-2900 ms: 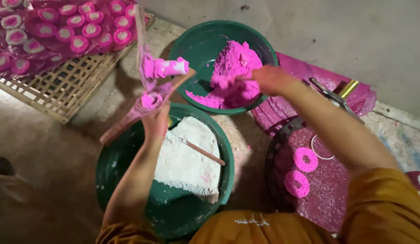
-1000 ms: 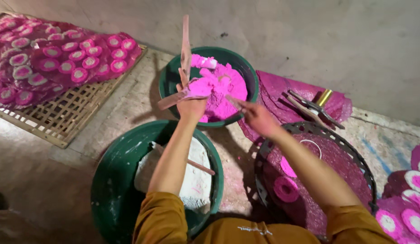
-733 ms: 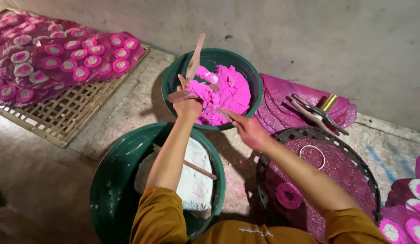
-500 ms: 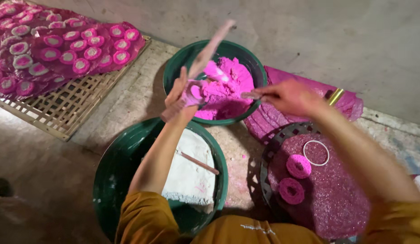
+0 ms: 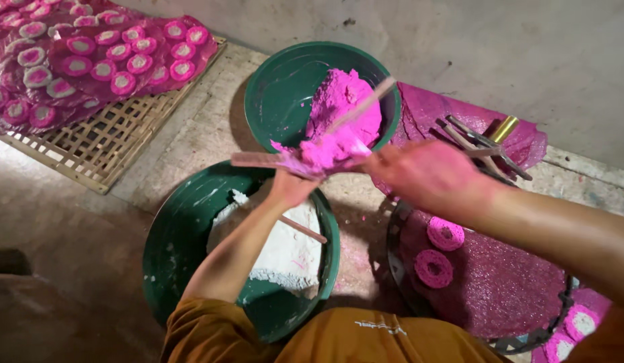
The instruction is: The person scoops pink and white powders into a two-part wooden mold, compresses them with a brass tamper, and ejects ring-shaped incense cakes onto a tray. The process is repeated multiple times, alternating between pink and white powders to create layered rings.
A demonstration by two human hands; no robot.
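Two bowls [image 5: 191,249] sit on the floor [image 5: 70,235], one behind the other. A mat [image 5: 97,144] lies left, a tray [image 5: 396,235] right with rings [image 5: 446,234] on it.

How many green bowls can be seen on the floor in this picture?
2. One green bowl with pink powder stands at the top centre, beyond the hands. The other green bowl with white powder is nearer, under the left forearm; its near edge is hidden by the orange sleeve.

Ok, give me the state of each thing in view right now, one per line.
Left hand: gripping flat stick.
Flat stick: level, loaded with pink paste.
Right hand: at the paste, grip unclear.
Far basin: holds pink powder.
Near basin: holds white powder, thin stick in it.
Round tray: two pink rings lying flat.
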